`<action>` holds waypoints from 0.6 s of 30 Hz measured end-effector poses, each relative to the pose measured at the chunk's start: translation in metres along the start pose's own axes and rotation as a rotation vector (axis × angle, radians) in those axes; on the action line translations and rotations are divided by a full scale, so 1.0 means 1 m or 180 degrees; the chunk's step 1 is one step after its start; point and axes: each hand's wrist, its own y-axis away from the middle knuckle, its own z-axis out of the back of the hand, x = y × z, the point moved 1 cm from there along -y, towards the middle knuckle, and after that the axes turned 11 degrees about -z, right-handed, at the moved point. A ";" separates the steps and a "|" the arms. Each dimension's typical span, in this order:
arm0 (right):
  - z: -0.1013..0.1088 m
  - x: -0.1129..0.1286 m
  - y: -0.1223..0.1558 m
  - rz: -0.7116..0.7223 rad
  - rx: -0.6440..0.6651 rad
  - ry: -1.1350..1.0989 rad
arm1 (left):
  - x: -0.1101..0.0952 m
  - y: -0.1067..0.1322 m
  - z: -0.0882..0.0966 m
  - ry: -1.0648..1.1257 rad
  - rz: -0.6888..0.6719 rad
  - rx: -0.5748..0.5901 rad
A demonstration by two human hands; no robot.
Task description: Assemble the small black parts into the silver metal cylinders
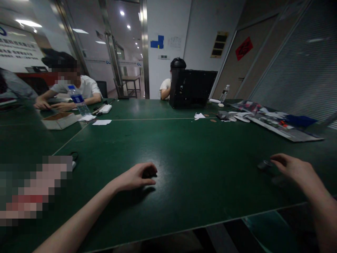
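My left hand (138, 176) rests on the green table (184, 151) near its middle, fingers curled into a loose fist around something dark that I cannot make out. My right hand (292, 168) hovers low over the table at the right, fingers bent, its tips touching a small dark grey object (264, 165). Whether that hand grips the object is unclear in the dim, blurred view.
A black computer case (191, 88) stands at the far side with a person behind it. Another person sits at the far left by a water bottle (78, 101) and an open box (60, 120). Papers and boards (279, 121) lie at the right. The table edge (210, 225) runs near me.
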 end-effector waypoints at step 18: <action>-0.002 0.005 -0.010 0.0003 0.0130 -0.0232 | 0.002 -0.001 0.000 0.0002 -0.0001 -0.0007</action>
